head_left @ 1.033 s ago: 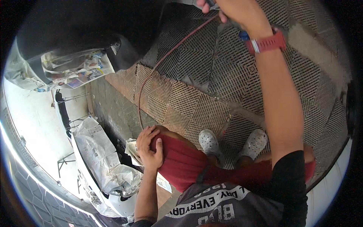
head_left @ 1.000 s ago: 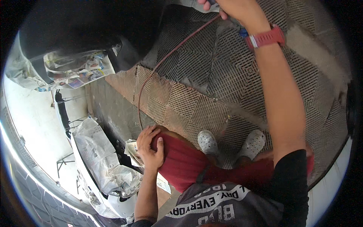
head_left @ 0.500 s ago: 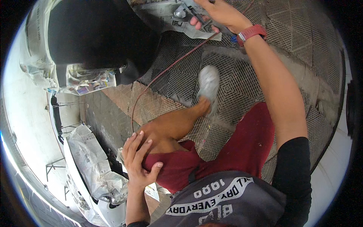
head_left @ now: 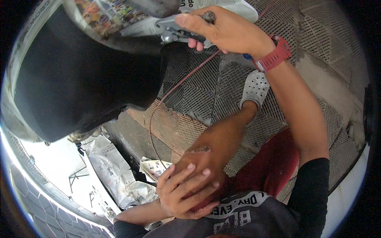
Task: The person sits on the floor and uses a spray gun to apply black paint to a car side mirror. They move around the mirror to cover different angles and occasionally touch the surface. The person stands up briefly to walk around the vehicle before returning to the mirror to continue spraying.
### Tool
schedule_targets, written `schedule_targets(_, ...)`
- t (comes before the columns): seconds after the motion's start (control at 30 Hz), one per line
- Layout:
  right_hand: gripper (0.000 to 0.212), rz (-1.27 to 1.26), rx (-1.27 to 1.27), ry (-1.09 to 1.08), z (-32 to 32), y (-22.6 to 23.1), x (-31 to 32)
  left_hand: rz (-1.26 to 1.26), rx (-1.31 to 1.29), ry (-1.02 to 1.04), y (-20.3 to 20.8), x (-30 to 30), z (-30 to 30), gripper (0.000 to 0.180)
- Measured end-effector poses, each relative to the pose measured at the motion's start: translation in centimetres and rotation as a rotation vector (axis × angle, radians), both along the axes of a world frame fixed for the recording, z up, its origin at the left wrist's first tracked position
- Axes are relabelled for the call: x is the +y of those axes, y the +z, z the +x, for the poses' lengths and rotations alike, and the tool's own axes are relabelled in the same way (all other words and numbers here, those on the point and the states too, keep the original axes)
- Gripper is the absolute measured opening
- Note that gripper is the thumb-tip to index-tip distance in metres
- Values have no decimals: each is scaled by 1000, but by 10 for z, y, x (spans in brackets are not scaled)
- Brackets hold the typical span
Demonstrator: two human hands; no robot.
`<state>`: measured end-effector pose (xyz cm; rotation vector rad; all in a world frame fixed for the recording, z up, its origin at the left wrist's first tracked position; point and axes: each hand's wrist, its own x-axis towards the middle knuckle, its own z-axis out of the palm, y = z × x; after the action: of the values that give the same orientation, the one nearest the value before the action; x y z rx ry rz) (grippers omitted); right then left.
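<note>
My right hand point(head_left: 238, 31), at the upper middle, is wrapped round the handle of a metal spray gun point(head_left: 170, 35), whose nose points left. Beside the gun lies the right edge of a large matte black car panel point(head_left: 91, 75), with a small gap that is hard to judge. A dark grey rounded piece point(head_left: 158, 6) shows above the gun; I cannot tell whether it belongs to it. My left hand point(head_left: 182, 194) lies flat on my bent left knee, fingers stretched and slightly apart, holding nothing.
A thin red hose point(head_left: 186, 74) curves across the ribbed floor mats point(head_left: 198, 99). Masking newspaper point(head_left: 103, 16) borders the panel. At the lower left stands a white car part point(head_left: 93, 168) covered with newspaper point(head_left: 113, 166). My white clog point(head_left: 255, 88) is on the mats.
My view has shifted, and the black panel looks nearer. The spray gun in my right hand has come down and left toward the panel's edge. My left hand still rests on the knee.
</note>
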<state>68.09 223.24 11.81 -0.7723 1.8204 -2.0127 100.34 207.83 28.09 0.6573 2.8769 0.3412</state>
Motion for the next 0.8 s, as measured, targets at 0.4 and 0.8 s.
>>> schedule_targets(0.4, 64, -292, 93, -60, -28, -28, -29, 18, 111, 94, -13, -9, -19, 33)
schedule_targets(0.8, 49, -111, 94, 88, -26, -64, -10, -132, -30, 36, 5, -13, -31, 29)
